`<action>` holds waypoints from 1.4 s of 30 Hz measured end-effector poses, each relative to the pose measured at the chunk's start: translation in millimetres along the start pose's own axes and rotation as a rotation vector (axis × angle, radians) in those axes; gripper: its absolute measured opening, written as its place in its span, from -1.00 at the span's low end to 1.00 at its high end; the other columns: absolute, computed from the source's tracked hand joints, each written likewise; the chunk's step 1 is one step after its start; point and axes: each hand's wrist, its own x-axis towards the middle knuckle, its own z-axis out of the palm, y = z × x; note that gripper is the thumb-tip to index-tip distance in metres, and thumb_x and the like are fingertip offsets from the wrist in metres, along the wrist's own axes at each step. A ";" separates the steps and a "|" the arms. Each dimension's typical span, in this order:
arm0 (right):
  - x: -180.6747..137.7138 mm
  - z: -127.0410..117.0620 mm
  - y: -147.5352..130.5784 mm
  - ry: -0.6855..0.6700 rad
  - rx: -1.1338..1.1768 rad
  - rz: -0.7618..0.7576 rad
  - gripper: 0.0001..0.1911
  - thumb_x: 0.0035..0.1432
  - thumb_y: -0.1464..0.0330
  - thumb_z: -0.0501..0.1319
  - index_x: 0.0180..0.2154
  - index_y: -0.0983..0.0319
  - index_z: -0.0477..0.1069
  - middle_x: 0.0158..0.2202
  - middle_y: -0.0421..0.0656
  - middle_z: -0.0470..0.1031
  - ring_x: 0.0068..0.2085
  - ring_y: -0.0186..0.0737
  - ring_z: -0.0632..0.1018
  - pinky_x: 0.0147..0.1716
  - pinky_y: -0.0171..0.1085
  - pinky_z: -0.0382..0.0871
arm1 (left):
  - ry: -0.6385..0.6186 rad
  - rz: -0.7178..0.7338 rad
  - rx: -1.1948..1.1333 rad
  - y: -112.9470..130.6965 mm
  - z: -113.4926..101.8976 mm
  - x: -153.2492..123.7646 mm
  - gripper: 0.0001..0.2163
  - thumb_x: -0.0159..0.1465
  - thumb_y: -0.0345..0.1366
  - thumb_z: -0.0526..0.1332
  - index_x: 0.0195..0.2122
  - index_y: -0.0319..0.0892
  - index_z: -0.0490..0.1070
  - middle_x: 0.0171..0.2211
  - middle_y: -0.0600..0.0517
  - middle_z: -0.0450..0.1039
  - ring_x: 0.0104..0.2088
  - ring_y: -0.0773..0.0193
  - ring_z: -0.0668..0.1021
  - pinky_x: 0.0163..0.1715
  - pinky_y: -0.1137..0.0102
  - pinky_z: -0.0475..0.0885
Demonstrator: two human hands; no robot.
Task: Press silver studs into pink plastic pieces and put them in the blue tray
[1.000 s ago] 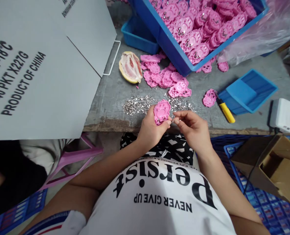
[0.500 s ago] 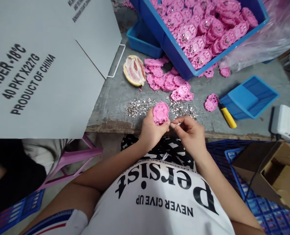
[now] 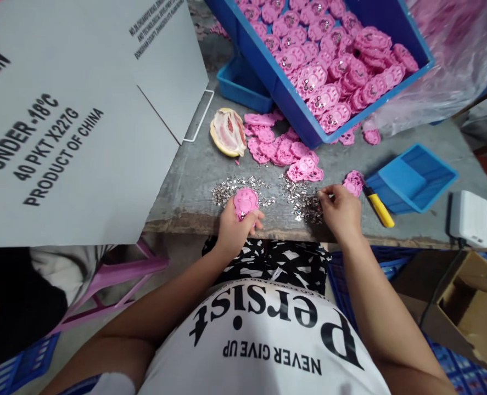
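1. Seen from the head camera, the left hand is curled around a pink paw-shaped piece, fingers closed on its lower edge, holding it face up just above the near edge of the grey table.
2. The right hand rests on the table well apart from the left, its fingers bent and drawn together at the right end of a scatter of small metal bits. The fingertips touch the scatter; whether they pinch one bit I cannot tell, as the pieces are too small.
3. A second patch of the same metal bits lies just behind the held piece.
4. Farther back sits a loose heap of pink pieces, beside a wedge of peeled fruit.
5. A big blue bin full of pink pieces is cut off at the top edge.
6. Right of the right hand lie a yellow-handled tool, a few more pink pieces and a small blue tray.
7. A grey cardboard flap hides the left part of the table.
8. The held piece's underside is hidden by the palm.
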 end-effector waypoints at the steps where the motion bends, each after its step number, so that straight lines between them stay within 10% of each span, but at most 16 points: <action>1: 2.5 1.2 -1.6 -0.007 -0.057 -0.030 -0.84 0.21 0.33 0.18 -0.27 0.22 0.53 -0.23 0.00 0.60 -0.22 0.01 0.54 -0.20 -0.11 0.33 | 0.022 0.011 -0.020 -0.1 -3.5 1.8 -0.72 0.13 -0.29 0.32 -0.18 -0.16 0.28 -0.46 0.09 0.56 -0.59 0.35 0.54 -0.66 0.51 0.33; 18: 30.0 75.9 -113.7 -0.424 -0.358 -0.543 -0.72 0.37 0.44 0.07 -0.19 0.29 0.57 -0.17 0.06 0.57 -0.06 0.05 0.48 -0.13 -0.13 0.27 | 0.025 0.094 -0.252 -9.4 -28.9 9.9 -0.68 0.16 -0.25 0.35 -0.15 -0.17 0.26 -0.44 0.10 0.55 -0.60 0.34 0.54 -0.73 0.49 0.40; 42: 35.5 82.1 -100.0 -0.369 0.367 -0.170 -0.92 0.09 0.43 0.21 -0.45 0.19 0.40 -0.42 -0.18 0.53 -0.36 -0.21 0.46 -0.25 -0.21 0.30 | 0.005 0.098 -0.233 -9.3 -28.5 9.4 -0.68 0.16 -0.26 0.33 -0.14 -0.16 0.26 -0.43 0.09 0.55 -0.60 0.32 0.54 -0.72 0.46 0.42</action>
